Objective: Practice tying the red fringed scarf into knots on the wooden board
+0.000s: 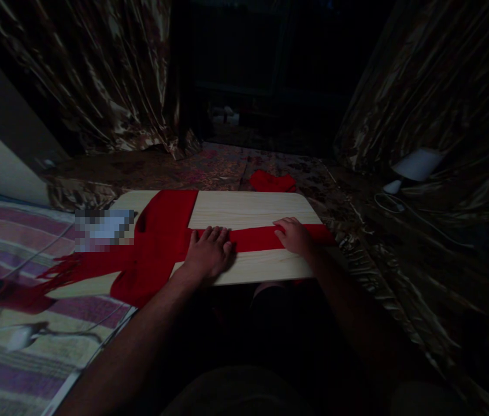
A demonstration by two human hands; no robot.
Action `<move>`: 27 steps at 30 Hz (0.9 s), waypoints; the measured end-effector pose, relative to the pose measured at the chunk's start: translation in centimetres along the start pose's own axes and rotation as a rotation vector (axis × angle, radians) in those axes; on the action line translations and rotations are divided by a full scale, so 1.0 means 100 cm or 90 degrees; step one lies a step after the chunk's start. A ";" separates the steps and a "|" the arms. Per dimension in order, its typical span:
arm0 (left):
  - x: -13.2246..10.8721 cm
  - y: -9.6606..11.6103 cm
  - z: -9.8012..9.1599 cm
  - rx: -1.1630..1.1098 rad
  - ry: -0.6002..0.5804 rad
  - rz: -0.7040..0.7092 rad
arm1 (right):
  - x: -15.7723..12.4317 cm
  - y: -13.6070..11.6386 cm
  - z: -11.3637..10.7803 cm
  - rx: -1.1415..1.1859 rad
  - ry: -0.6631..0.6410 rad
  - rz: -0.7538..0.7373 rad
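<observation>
Red scarf (158,237) under hands (210,251) (296,237), dark-mouthed cylinder (17,299)

No text, label, brand, number or sign can be read. The pixelated patch (104,230) at the left of the table (253,208) is blurred past reading; the white plug (22,337) is too dim to tell.

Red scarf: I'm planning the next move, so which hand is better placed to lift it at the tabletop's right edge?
Probably the right hand: it rests on the red scarf closer to the right edge of the tabletop. The left hand is farther off, beside the scarf's wider part.
</observation>
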State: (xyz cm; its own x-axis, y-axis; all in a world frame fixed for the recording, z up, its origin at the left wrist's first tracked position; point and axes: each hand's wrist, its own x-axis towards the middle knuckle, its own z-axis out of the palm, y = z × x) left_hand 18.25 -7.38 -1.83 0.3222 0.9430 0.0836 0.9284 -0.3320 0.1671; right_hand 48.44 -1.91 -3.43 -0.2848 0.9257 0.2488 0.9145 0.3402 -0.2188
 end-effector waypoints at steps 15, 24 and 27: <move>0.066 0.044 0.012 -0.062 -0.028 0.095 | 0.042 0.021 -0.030 0.027 -0.346 0.014; 0.080 0.039 0.008 -0.106 -0.128 0.064 | 0.025 0.051 -0.079 0.014 -0.552 0.112; 0.080 0.038 0.008 -0.123 -0.117 0.043 | 0.011 0.079 -0.091 0.050 -0.541 0.202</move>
State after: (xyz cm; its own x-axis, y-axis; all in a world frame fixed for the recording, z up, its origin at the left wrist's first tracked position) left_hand 24.51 -1.13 -1.27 0.4272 0.9009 -0.0764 0.8564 -0.3761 0.3537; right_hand 57.94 0.26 3.74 -0.1678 0.7772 -0.6065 0.9728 0.0308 -0.2296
